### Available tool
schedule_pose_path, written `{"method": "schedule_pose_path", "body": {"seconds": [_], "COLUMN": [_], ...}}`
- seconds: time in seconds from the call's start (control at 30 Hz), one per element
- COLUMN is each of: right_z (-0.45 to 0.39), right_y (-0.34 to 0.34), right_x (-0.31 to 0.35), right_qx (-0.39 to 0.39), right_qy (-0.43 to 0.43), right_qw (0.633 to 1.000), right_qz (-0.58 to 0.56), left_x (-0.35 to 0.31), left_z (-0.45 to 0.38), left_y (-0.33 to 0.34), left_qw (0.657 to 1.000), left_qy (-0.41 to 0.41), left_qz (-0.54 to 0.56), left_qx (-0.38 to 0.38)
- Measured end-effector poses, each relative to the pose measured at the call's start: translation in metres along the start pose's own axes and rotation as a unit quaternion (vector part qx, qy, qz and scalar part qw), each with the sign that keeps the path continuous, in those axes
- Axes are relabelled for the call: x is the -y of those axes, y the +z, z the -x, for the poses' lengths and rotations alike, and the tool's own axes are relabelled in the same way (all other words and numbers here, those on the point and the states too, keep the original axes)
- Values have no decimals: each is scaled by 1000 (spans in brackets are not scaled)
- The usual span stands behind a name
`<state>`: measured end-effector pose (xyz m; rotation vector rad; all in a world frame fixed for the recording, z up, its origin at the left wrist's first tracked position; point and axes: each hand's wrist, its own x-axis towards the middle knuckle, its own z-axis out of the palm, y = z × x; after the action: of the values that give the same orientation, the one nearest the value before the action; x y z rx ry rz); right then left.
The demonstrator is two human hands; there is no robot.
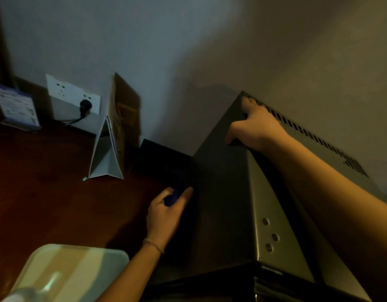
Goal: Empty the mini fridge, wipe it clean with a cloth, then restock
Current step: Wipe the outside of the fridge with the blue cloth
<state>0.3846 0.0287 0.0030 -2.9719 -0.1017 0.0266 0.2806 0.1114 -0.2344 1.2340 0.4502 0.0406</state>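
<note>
Grey metal fridge (227, 192) is standing on the dark wooden worktop (46, 182), close to the wall, its vented top edge running off to the right. The person's right hand (257, 125) is gripping its upper back corner, fingers (246, 101) curling over the edge. The left hand (167, 211) is pressing a blue cloth (174, 198) against the fridge's dark left side, fingers clamped around it, a thin bracelet (153, 245) showing at the wrist. A pale tray (68, 269) is sitting at the worktop's near edge. A folded card stand (107, 153) is standing near the wall, left of the fridge. A plug (85, 105) is sitting in the wall socket (72, 93).
</note>
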Motion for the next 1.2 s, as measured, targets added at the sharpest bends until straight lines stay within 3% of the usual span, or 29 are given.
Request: {"method": "schedule_pose_path", "body": {"seconds": [0.23,0.4,0.6,0.87,1.2], "right_z": [7,8,6,0,-4], "right_y": [-3,-4,-2,2,2], "right_x": [5,5,4,0,-4], "right_qx": [5,6,3,1,0], "right_qy": [12,12,9,2,-15], "right_qw": [1000,1000,1000,1000,1000], "right_qz": [-1,8,12,7,-5], "left_x": [-38,-48,-57,-50,25], "left_z": [115,122,73,-52,-173], "left_y": [-20,-17,3,43,54], "left_qw": [991,984,981,987,1000], "left_qy": [131,175,166,118,-1], "left_qz": [23,29,87,98,1], "left_qx": [14,33,47,54,28]}}
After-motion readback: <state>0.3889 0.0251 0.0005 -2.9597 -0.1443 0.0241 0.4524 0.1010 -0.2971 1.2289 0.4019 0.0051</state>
